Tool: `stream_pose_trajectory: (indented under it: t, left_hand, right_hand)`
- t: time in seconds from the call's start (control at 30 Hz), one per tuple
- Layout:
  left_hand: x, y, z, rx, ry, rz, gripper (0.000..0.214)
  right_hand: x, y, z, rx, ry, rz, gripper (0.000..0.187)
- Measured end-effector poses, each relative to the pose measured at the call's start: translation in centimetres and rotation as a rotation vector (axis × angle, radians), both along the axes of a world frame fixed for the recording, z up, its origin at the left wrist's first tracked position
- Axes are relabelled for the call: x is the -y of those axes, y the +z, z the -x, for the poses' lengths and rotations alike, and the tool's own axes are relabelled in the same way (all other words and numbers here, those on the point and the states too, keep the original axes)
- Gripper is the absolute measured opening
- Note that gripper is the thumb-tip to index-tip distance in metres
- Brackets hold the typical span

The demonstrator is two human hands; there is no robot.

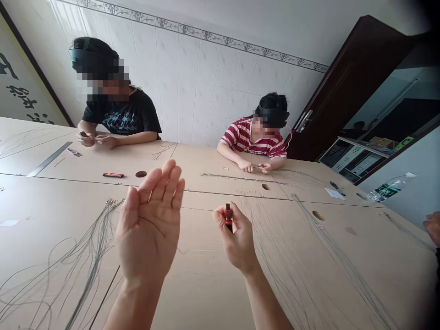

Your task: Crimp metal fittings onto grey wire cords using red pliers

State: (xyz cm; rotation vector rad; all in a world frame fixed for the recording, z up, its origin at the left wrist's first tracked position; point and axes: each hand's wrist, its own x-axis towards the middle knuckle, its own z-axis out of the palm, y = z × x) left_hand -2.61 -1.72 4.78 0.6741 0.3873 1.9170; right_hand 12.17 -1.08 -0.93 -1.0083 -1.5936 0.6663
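Observation:
My left hand is raised over the table with its palm facing me. Its fingers are stretched out and nothing lies in the palm. My right hand is closed around a small red and black tool with a metal top; its exact kind I cannot make out. A thin wire runs leftward from near my right fingertips to behind my left hand. Left of my left hand lies a bundle of thin grey-green wires. More thin wires are spread out to the right of my right hand.
Two people sit across the wooden table, handling small things. Near them are a metal ruler, a red and black case and a wire bundle. At right stand a water bottle and a pen. Round holes pierce the tabletop.

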Motion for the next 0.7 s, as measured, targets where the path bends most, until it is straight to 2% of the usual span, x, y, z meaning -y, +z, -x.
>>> stream_pose_trajectory:
  t: [0.1, 0.17, 0.23, 0.3, 0.4, 0.47, 0.7]
  left_hand:
    - [-1.3, -1.0, 0.2, 0.011, 0.143, 0.066, 0.038]
    - [-2.0, -1.6, 0.1, 0.006, 0.173, 0.093, 0.037]
    - [-2.6, -2.2, -0.3, -0.034, 0.124, 0.122, 0.035]
    - [-3.0, -2.7, -0.9, -0.117, 0.013, 0.160, 0.033]
    - [-3.0, -3.2, -1.9, -0.304, -0.181, 0.200, 0.032]
    - [-2.7, -3.4, -2.5, -0.439, -0.256, 0.208, 0.033]
    - [-1.7, -3.0, -3.2, -0.843, -0.239, 0.188, 0.038]
  right_hand:
    - [0.2, 0.0, 0.1, 0.059, 0.036, -0.032, 0.015]
    - [0.4, 0.0, 0.2, 0.101, 0.069, -0.062, 0.013]
    - [0.5, 0.0, 0.3, 0.126, 0.091, -0.101, 0.011]
    - [0.6, 0.1, 0.2, 0.135, 0.090, -0.129, 0.012]
    - [0.7, 0.3, 0.0, 0.135, 0.056, -0.155, 0.012]
    - [0.6, 0.4, -0.3, 0.130, 0.022, -0.173, 0.012]
    - [0.0, 0.3, -1.4, 0.131, -0.086, -0.226, 0.011]
